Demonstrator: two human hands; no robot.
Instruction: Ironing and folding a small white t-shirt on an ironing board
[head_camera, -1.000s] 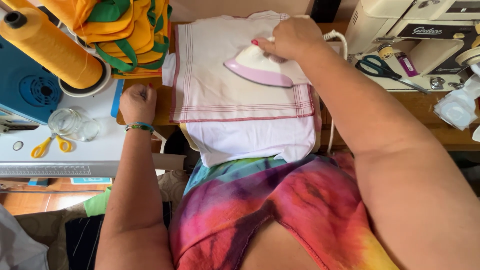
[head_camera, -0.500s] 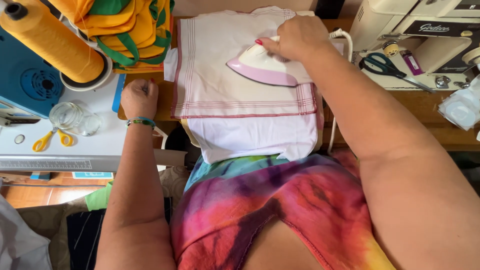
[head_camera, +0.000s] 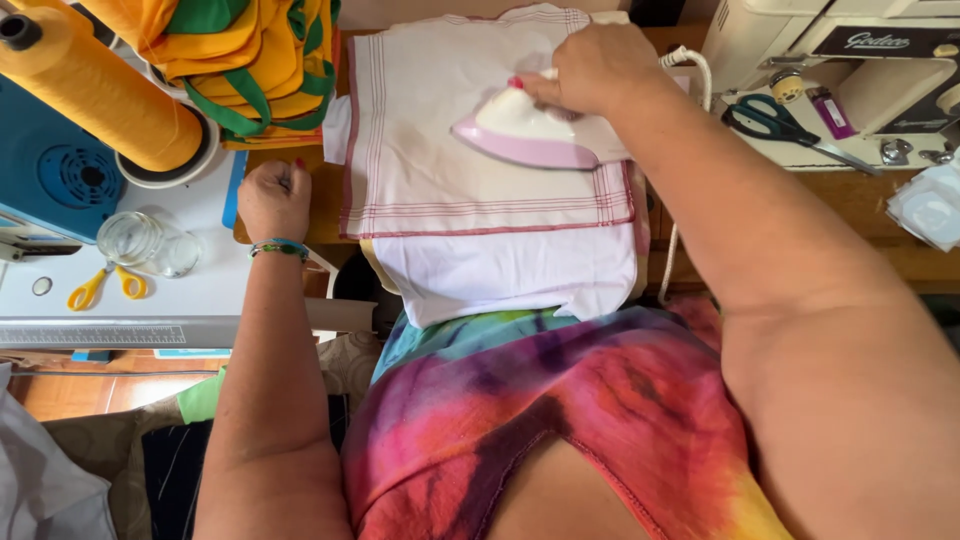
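Iron: a small iron (head_camera: 525, 130) with a white body and pink soleplate lies flat on the white cloth, its pointed nose toward the cloth's left edge and a red dot on its upper side.

White cloth: a white cloth (head_camera: 440, 170) with thin red stripes along its borders is spread flat on a wooden table (head_camera: 860, 200); a plain white layer under it hangs over the table's near edge.

Right hand: the right hand (head_camera: 595, 65) reaches in from the right of the cloth, the forearm slanting across its right edge, fingers wrapped down around the iron's handle.

Left hand: the left hand (head_camera: 275, 198) rests just left of the cloth's left border, fingers curled into a loose fist with nothing seen in it; a beaded wristband circles the wrist.

Left of the cloth: a big cone of orange thread (head_camera: 95, 85), folded orange and green fabric (head_camera: 250, 60), a glass jar (head_camera: 130, 238) and yellow-handled scissors (head_camera: 100, 288).

Right of the cloth: a cream sewing machine (head_camera: 850, 60) with dark-handled scissors (head_camera: 775, 120) on its bed; the iron's white cord (head_camera: 695, 70) loops beside it.
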